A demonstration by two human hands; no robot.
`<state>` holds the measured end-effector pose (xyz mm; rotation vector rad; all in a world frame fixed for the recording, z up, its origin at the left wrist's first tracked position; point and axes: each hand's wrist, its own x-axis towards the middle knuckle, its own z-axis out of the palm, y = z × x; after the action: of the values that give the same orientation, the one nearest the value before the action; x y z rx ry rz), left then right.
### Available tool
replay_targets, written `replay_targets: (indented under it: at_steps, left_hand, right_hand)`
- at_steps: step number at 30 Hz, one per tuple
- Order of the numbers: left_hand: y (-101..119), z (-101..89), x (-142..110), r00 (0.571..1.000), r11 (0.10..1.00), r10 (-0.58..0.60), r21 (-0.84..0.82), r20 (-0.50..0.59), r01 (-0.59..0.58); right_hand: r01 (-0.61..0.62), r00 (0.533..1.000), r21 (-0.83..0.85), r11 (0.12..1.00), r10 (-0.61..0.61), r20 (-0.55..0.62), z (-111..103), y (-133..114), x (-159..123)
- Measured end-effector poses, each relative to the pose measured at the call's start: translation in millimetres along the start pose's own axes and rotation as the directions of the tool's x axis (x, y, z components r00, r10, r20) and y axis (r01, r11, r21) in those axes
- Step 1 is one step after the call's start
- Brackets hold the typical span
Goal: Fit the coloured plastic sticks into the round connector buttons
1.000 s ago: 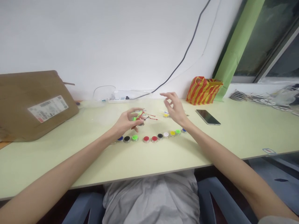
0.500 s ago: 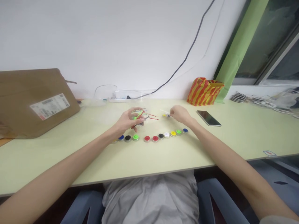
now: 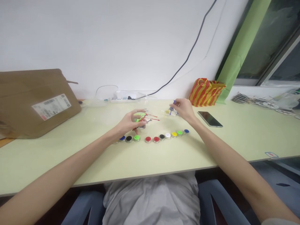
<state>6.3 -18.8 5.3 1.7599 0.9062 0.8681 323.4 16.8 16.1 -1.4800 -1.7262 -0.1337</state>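
My left hand is curled around several thin plastic pieces, green, red and dark, above the table. Red sticks with pointed ends extend to its right; I cannot tell whether they are held or lying there. My right hand is farther right, its thumb and fingers pinched on a small blue plastic piece. Just below those fingertips are more blue pieces and a blurred yellow piece. Nearer me, a row of small clear round containers with coloured tops includes a red one and a yellow one.
A cardboard box stands on the left of the table. A power strip lies by the wall, with a dark cable running up. At right are a striped red-yellow bag, a phone and a bundle of cables.
My right hand has moved slightly right and away from me, lifting a blue piece and uncovering other blue pieces. My left hand stays almost in place around its pieces.
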Motion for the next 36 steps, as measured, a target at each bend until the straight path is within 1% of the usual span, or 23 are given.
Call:
replay_targets:
  at_steps: [3, 5, 6, 8, 10, 12, 14, 17, 20, 24, 27, 30, 33, 36]
  left_hand:
    - [1.1, 0.3, -1.5, 1.0, 1.0, 0.003, -0.008, 0.007, -0.003]
    - [1.5, 0.7, -2.6, 1.0, 1.0, 0.009, -0.016, 0.014, -0.009]
    - [1.6, 0.9, -3.1, 1.0, 1.0, 0.008, -0.017, 0.017, -0.008]
    - [1.8, 1.4, -3.8, 1.0, 1.0, 0.003, -0.011, 0.022, -0.003]
    - [1.8, 1.6, -4.0, 1.0, 1.0, -0.002, 0.0, 0.024, 0.002]
    - [1.1, 1.3, -3.2, 1.0, 1.0, -0.004, 0.011, 0.028, 0.004]
    - [-0.5, 0.5, -1.6, 1.0, 1.0, -0.001, 0.011, 0.029, 0.001]
    - [-3.2, -0.3, 1.2, 0.999, 1.0, 0.01, 0.009, 0.034, -0.011]
    - [-3.5, 0.4, 2.5, 0.998, 0.998, 0.029, 0.047, 0.052, -0.032]
    - [-2.7, 1.3, 2.9, 0.994, 0.984, 0.1, 0.145, 0.05, -0.107]
    - [-5.1, -0.2, 4.4, 0.986, 0.958, 0.163, 0.229, 0.045, -0.169]
    - [-7.7, -2.1, 5.9, 0.973, 0.927, 0.228, 0.296, 0.041, -0.23]
    - [-7.5, -2.4, 5.7, 0.958, 0.89, 0.286, 0.366, 0.017, -0.272]
    - [-5.3, -0.9, 3.8, 0.945, 0.874, 0.325, 0.378, 0.014, -0.306]
  right_hand:
    - [-0.022, 1.0, 0.005, 1.0, 0.022, -0.007, 0.3, -0.7, -0.4]
    - [-0.03, 0.999, 0.099, 0.995, 0.034, -0.037, -1.4, -3.3, -0.5]
    - [-0.027, 0.998, 0.187, 0.982, 0.036, -0.048, -2.9, -5.7, -0.5]
    - [-0.008, 0.998, 0.411, 0.912, 0.033, -0.055, -7.0, -12.4, -1.1]
    - [0.012, 0.998, 0.6, 0.8, 0.025, -0.053, -11.4, -20.8, -2.6]
    - [0.031, 0.997, 0.698, 0.715, 0.023, -0.068, -14.8, -29.0, -4.9]
    - [0.052, 0.996, 0.738, 0.673, 0.022, -0.09, -16.5, -36.1, -7.6]
    - [0.06, 0.996, 0.755, 0.652, 0.011, -0.088, -16.3, -44.8, -12.0]
    - [0.066, 0.997, 0.73, 0.68, -0.013, -0.078, -13.9, -54.8, -18.6]
    - [0.138, 0.988, 0.675, 0.725, -0.051, -0.146, -8.9, -73.5, -33.4]
    - [0.224, 0.97, 0.601, 0.767, -0.112, -0.218, -5.1, -86.7, -45.1]
    - [0.305, 0.946, 0.526, 0.794, -0.189, -0.262, -2.9, -95.5, -52.9]
    - [0.376, 0.917, 0.479, 0.793, -0.246, -0.313, -3.7, -100.4, -57.0]
    - [0.416, 0.893, 0.449, 0.79, -0.261, -0.367, -6.3, -103.3, -58.8]
